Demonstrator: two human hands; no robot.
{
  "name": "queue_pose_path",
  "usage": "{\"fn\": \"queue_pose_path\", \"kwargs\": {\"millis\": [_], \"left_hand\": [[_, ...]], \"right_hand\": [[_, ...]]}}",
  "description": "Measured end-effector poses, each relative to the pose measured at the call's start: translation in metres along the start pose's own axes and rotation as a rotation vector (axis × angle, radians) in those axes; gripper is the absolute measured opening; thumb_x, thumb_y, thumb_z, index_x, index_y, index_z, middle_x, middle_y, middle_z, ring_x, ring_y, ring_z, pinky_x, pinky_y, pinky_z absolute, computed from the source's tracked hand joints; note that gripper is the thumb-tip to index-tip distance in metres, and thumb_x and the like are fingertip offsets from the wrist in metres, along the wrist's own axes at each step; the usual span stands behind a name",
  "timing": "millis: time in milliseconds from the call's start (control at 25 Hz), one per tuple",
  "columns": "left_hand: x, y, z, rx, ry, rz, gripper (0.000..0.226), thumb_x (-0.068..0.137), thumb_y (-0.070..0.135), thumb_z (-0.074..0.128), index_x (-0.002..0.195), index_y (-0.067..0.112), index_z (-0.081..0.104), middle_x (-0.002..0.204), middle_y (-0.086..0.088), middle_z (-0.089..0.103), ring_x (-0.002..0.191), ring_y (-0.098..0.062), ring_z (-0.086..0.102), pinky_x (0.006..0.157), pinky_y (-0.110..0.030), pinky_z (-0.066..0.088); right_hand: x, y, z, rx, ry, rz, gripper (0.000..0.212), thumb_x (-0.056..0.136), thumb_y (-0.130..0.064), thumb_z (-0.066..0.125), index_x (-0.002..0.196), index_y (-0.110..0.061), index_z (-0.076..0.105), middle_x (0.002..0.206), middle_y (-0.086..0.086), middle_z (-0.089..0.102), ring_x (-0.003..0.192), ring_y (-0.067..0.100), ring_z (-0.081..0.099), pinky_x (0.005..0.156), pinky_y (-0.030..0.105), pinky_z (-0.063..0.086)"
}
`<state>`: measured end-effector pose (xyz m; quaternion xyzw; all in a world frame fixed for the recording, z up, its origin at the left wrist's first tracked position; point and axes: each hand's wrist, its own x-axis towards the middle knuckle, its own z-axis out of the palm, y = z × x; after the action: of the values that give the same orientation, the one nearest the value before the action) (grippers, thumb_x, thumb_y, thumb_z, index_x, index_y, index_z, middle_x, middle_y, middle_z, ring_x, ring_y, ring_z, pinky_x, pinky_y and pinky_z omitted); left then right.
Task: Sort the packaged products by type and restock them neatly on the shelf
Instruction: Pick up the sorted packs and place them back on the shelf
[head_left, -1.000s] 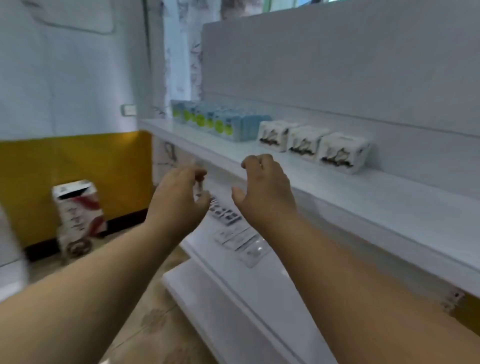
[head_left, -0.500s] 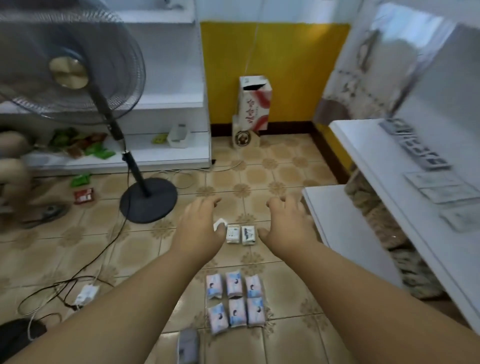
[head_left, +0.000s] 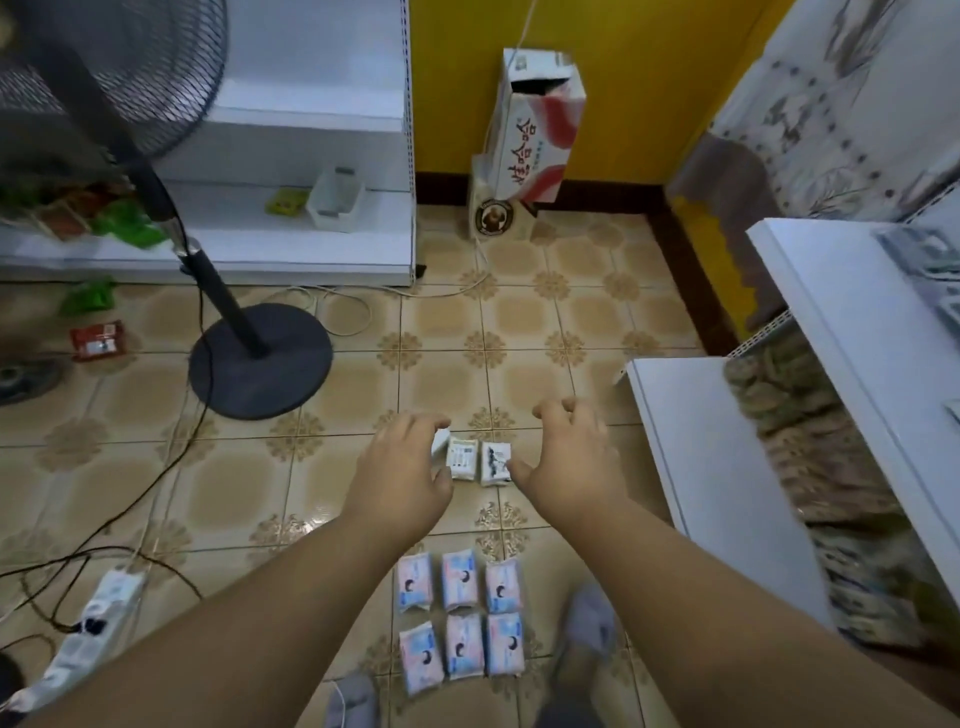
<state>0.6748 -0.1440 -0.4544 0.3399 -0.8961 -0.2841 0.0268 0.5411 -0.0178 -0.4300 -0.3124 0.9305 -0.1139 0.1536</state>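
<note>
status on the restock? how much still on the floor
Done: sorting, apparently. Six pink-and-blue soft packs lie in a neat grid on the tiled floor; white black-printed packs sit apart. In hand: nothing; left hand and right hand reach for the white packs. Left: all floor packs.

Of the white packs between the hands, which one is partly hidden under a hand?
The leftmost white pack, mostly covered by the left hand. The middle pack and right pack lie fully visible, beside the right hand.

The view swings from the shelf down to the floor; both hands (head_left: 400, 478) (head_left: 571, 467) now reach over the white packs (head_left: 478, 460).
</note>
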Motion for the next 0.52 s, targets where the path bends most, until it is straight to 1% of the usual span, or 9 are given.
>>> {"fn": "queue_pose_path", "kwargs": {"millis": [80, 160, 280, 360, 520], "left_hand": [[0.043, 0.001, 0.034, 0.012, -0.028, -0.030, 0.054, 0.085, 0.025, 0.064, 0.135, 0.031, 0.045, 0.130, 0.007, 0.048, 0.123, -0.018, 0.046, 0.100, -0.036, 0.042], [0.085, -0.006, 0.075, 0.041, -0.037, -0.079, 0.054, 0.083, 0.024, 0.066, 0.134, 0.027, 0.047, 0.131, 0.003, 0.050, 0.125, -0.022, 0.045, 0.100, -0.037, 0.042], [0.135, -0.027, 0.141, 0.064, -0.060, -0.181, 0.054, 0.081, 0.023, 0.067, 0.133, 0.024, 0.049, 0.128, -0.001, 0.052, 0.119, -0.024, 0.048, 0.098, -0.038, 0.043], [0.175, -0.053, 0.202, 0.051, -0.101, -0.230, 0.055, 0.081, 0.023, 0.067, 0.133, 0.024, 0.049, 0.128, -0.001, 0.052, 0.119, -0.024, 0.048, 0.099, -0.040, 0.043], [0.229, -0.120, 0.321, 0.059, -0.184, -0.240, 0.053, 0.083, 0.025, 0.065, 0.133, 0.022, 0.049, 0.130, -0.003, 0.051, 0.119, -0.026, 0.048, 0.097, -0.038, 0.042]], "right_hand": [[0.052, 0.024, 0.024, 0.035, -0.026, -0.005, 0.053, 0.083, -0.040, 0.068, 0.128, -0.025, 0.044, 0.140, 0.004, 0.037, 0.128, 0.027, 0.039, 0.100, 0.044, 0.042], [0.108, 0.045, 0.062, 0.089, -0.095, -0.028, 0.053, 0.082, -0.039, 0.069, 0.128, -0.024, 0.045, 0.136, 0.004, 0.039, 0.122, 0.029, 0.044, 0.097, 0.044, 0.045], [0.171, 0.078, 0.131, 0.122, -0.220, -0.022, 0.054, 0.082, -0.038, 0.068, 0.129, -0.022, 0.045, 0.134, 0.006, 0.040, 0.121, 0.030, 0.044, 0.095, 0.045, 0.046], [0.213, 0.106, 0.197, 0.115, -0.266, -0.004, 0.055, 0.082, -0.036, 0.067, 0.130, -0.021, 0.045, 0.134, 0.007, 0.041, 0.122, 0.029, 0.041, 0.095, 0.044, 0.045], [0.264, 0.153, 0.327, 0.111, -0.296, 0.053, 0.055, 0.082, -0.032, 0.068, 0.131, -0.020, 0.047, 0.134, 0.006, 0.042, 0.123, 0.028, 0.041, 0.097, 0.042, 0.044]]}}
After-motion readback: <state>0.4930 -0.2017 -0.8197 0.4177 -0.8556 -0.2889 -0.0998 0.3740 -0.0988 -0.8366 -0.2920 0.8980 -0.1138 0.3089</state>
